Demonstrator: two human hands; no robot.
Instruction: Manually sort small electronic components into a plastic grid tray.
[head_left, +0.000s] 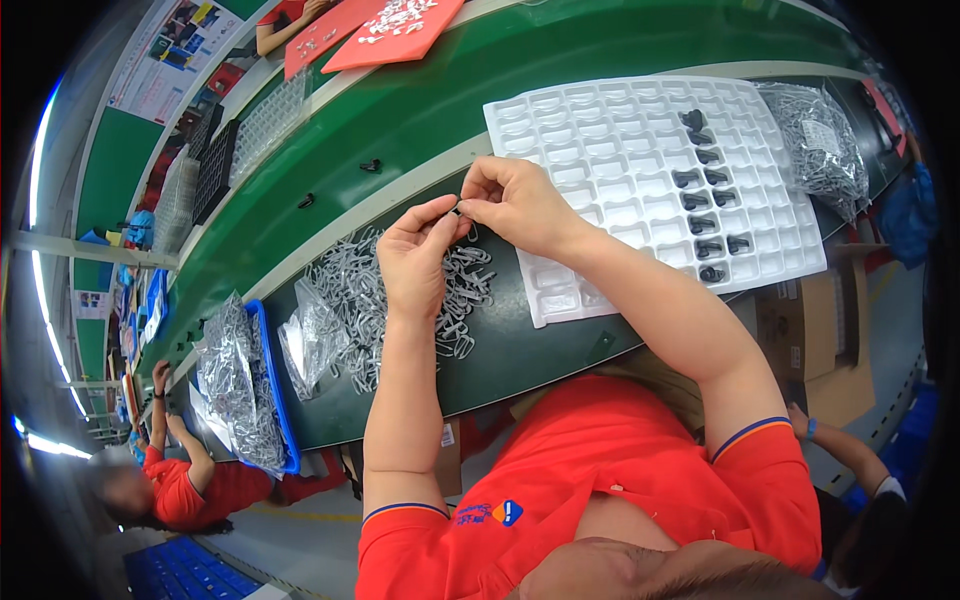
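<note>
My left hand [418, 250] and my right hand [520, 207] meet above the dark green work table, fingertips pinched together. Between them is a small dark part [457, 208], mostly hidden by the fingers, so its kind does not show. Under and beside my left hand spreads a loose pile of grey looped pieces [375, 290]. To the right of my hands lies a white moulded tray [570, 270] with rows of pockets; several small black parts [700, 225] sit in its right-hand columns.
A clear bag of grey pieces [815, 140] lies beyond the tray, and another bag [235, 370] rests in a blue bin [275, 390] at left. Two black parts [370, 165] are on the green conveyor belt [420, 120]. A cardboard box [810, 330] stands at right. Co-workers are nearby.
</note>
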